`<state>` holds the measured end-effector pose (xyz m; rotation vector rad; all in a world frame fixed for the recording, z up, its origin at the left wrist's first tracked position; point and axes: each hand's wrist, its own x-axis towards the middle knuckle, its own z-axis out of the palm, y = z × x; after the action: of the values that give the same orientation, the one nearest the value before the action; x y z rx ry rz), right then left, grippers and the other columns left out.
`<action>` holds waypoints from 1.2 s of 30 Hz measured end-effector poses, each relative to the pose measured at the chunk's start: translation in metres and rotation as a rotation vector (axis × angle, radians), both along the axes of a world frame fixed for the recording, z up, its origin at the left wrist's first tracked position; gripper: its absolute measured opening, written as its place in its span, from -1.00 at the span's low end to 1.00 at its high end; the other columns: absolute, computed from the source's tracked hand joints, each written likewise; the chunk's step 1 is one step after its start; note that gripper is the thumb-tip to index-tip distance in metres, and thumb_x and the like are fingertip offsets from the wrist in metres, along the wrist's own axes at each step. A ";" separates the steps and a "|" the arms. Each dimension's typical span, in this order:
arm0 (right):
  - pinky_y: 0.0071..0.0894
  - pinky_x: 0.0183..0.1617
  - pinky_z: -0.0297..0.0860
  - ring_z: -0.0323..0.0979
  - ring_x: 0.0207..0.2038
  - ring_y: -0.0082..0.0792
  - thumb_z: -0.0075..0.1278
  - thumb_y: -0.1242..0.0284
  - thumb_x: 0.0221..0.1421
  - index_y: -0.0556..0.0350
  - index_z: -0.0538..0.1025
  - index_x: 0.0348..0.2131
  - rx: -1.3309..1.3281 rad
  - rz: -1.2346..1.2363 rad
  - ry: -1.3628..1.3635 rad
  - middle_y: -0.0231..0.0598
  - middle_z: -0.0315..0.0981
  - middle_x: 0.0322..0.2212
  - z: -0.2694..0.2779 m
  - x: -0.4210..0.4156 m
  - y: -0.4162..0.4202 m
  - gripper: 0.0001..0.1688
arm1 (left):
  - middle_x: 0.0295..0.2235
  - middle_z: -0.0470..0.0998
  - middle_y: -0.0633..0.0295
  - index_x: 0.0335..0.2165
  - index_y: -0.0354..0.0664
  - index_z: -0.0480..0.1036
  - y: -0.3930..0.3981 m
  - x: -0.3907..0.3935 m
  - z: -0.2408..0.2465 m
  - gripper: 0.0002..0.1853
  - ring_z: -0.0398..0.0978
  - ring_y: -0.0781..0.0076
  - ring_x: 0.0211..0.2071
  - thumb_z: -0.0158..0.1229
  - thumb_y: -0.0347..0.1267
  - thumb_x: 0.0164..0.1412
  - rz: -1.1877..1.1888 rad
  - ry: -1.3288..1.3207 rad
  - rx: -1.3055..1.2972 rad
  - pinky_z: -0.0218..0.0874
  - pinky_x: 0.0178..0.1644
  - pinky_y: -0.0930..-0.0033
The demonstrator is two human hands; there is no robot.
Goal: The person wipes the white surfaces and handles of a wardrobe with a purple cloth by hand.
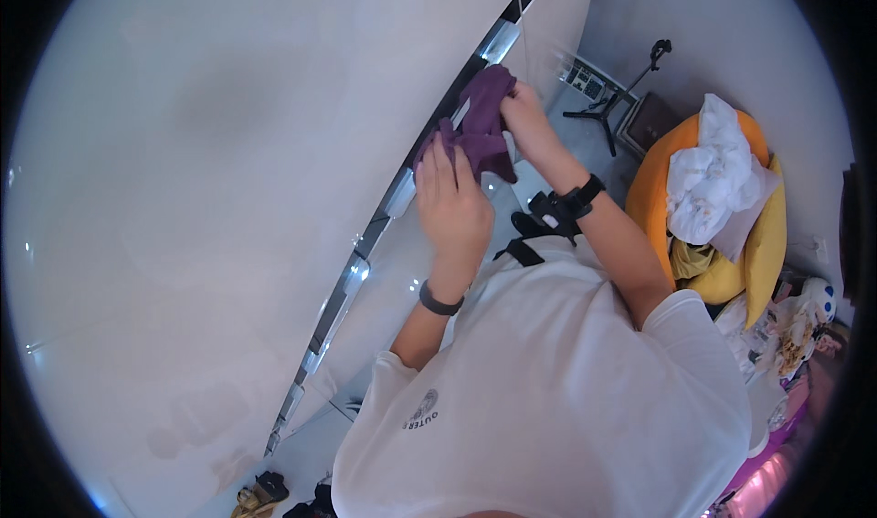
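A crumpled purple cloth point(485, 110) with a pale patch on it hangs at the dark edge of a large white glossy surface point(260, 175). At its upper right end, my right hand point(524, 117) grips the fabric with curled fingers. The fingers of my left hand point(453, 210) lie nearly straight over the lower left part of the cloth, and the thumb is hidden. A black band point(440, 300) circles my left wrist. My right wrist wears a black watch or band point(582, 196).
Shiny pieces point(501, 42) line the surface's edge. Beyond my right arm stands a black tripod stand point(610, 110) on the floor. An orange seat point(647, 182) holds a white plastic bag point(709, 175) and yellow cushions point(764, 244). Shoes point(260, 494) lie at lower left.
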<state>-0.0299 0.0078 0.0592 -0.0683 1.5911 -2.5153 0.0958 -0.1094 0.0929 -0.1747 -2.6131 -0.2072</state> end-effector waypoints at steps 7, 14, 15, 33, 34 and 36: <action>-0.47 -0.26 0.41 0.48 -0.35 -0.45 -0.21 0.55 0.09 0.34 0.52 -0.20 -0.097 -0.067 0.065 -0.23 0.55 -0.36 -0.001 -0.053 0.032 -0.66 | 0.07 0.37 -0.24 -0.23 -0.49 0.43 0.058 -0.074 0.001 -0.71 0.32 -0.17 0.10 0.10 -0.52 0.02 -0.034 0.119 0.086 0.09 0.23 -0.09; -0.40 -0.18 0.42 0.47 -0.28 -0.40 -0.18 0.55 0.05 0.32 0.51 -0.18 0.009 -0.028 0.084 -0.19 0.54 -0.31 -0.011 0.012 -0.010 -0.65 | 0.15 0.30 -0.26 -0.28 -0.47 0.43 0.018 -0.022 -0.002 -0.74 0.24 -0.21 0.19 0.09 -0.56 -0.03 -0.083 0.000 0.107 0.04 0.25 -0.16; -0.38 -0.16 0.42 0.48 -0.26 -0.38 -0.18 0.55 0.04 0.32 0.51 -0.18 0.078 0.021 0.083 -0.17 0.54 -0.30 -0.006 0.025 -0.015 -0.65 | 0.16 0.28 -0.24 -0.26 -0.48 0.44 0.009 -0.008 0.001 -0.73 0.22 -0.20 0.20 0.07 -0.58 -0.02 -0.076 -0.025 0.111 0.03 0.26 -0.17; -0.44 -0.20 0.40 0.47 -0.29 -0.42 -0.20 0.53 0.10 0.34 0.52 -0.20 0.021 -0.073 0.082 -0.19 0.55 -0.33 0.002 -0.003 0.009 -0.66 | 0.15 0.29 -0.21 -0.27 -0.48 0.46 0.038 -0.035 -0.009 -0.74 0.22 -0.19 0.20 0.07 -0.60 -0.02 -0.066 0.041 0.148 0.01 0.28 -0.15; -0.43 -0.18 0.40 0.47 -0.27 -0.41 -0.20 0.53 0.10 0.34 0.52 -0.20 0.091 -0.033 0.056 -0.17 0.55 -0.32 0.004 0.007 0.008 -0.66 | 0.17 0.27 -0.21 -0.17 -0.49 0.43 0.033 -0.022 -0.006 -0.66 0.20 -0.23 0.21 0.07 -0.60 -0.01 -0.073 -0.015 0.151 0.00 0.28 -0.19; -0.41 -0.14 0.40 0.49 -0.25 -0.36 -0.17 0.53 0.08 0.33 0.51 -0.18 0.219 -0.059 0.089 -0.13 0.56 -0.30 0.010 0.024 0.006 -0.66 | 0.18 0.26 -0.22 -0.09 -0.50 0.39 0.021 -0.003 -0.006 -0.58 0.19 -0.26 0.22 0.07 -0.60 0.00 -0.112 -0.048 0.194 -0.01 0.28 -0.22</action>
<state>-0.0062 0.0142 0.0690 -0.1084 1.9201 -2.3935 0.0928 -0.0880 0.0871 -0.2506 -2.6137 -0.5070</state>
